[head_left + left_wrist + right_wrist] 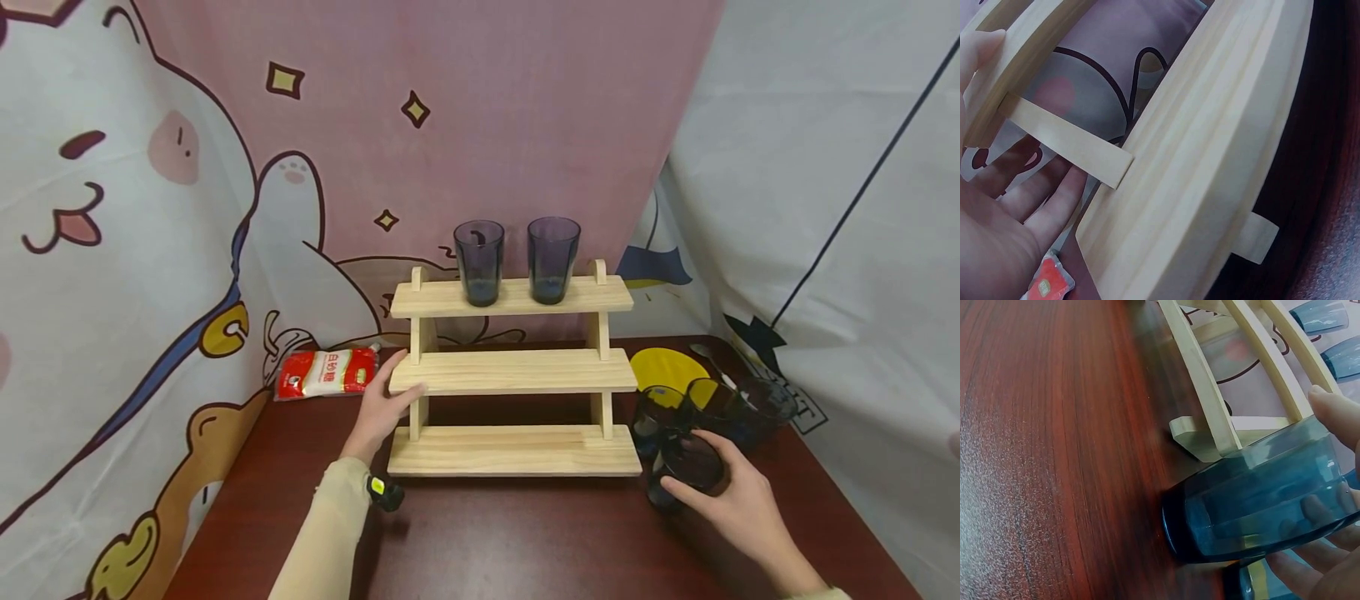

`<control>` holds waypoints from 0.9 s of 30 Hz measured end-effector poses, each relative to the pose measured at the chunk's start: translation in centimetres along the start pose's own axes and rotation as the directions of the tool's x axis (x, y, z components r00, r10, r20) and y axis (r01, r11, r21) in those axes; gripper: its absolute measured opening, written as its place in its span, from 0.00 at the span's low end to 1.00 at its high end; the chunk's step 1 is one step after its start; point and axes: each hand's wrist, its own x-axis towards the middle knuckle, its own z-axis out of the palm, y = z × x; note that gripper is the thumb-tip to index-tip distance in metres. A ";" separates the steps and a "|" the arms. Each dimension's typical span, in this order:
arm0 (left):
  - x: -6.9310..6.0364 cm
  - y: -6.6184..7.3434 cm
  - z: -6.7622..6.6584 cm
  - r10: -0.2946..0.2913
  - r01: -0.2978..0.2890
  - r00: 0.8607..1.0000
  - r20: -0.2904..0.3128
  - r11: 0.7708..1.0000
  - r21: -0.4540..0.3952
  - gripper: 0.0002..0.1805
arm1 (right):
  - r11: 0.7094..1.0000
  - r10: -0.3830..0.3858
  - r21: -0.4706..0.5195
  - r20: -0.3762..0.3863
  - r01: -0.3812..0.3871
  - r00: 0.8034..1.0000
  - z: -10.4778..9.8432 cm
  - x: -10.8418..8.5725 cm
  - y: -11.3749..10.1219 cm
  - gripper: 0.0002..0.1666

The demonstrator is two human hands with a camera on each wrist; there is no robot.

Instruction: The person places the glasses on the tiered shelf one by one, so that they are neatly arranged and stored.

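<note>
A three-tier wooden display stand stands on the table. My left hand grips the left end of its middle tier; in the left wrist view the thumb lies on the board and the fingers reach behind it. Two purple-tinted glasses stand upright on the top tier. To the right of the stand, my right hand holds a dark blue drinking glass, thumb on one side and fingers on the other. Whether its base touches the table I cannot tell. Several more dark glasses are grouped just behind it.
A yellow round plate and a spoon lie behind the grouped glasses. At the back left lies a red and white packet. Printed fabric hangs close behind the stand and along both table sides.
</note>
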 end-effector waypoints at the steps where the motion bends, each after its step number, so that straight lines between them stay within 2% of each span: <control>1: 0.0 0.0 0.0 0.003 -0.003 1.000 -0.001 1.000 0.001 0.42 | 1.000 0.000 0.002 -0.001 0.000 1.000 0.0 -0.1 0.0 0.59; 16: -0.2 0.1 0.0 0.020 -0.020 1.000 -0.006 1.000 0.004 0.42 | 1.000 -0.011 -0.014 -0.005 0.011 1.000 -0.8 -0.6 -0.3 0.58; 22: 0.0 -0.1 0.0 0.029 -0.028 1.000 -0.012 1.000 0.012 0.41 | 1.000 -0.012 0.017 -0.016 0.012 1.000 -1.8 -0.7 -0.8 0.55; 27: 0.0 -0.1 0.0 0.033 -0.033 0.999 -0.011 0.999 -0.002 0.41 | 0.997 -0.050 0.056 -0.046 0.052 0.998 -3.0 -0.8 -1.9 0.51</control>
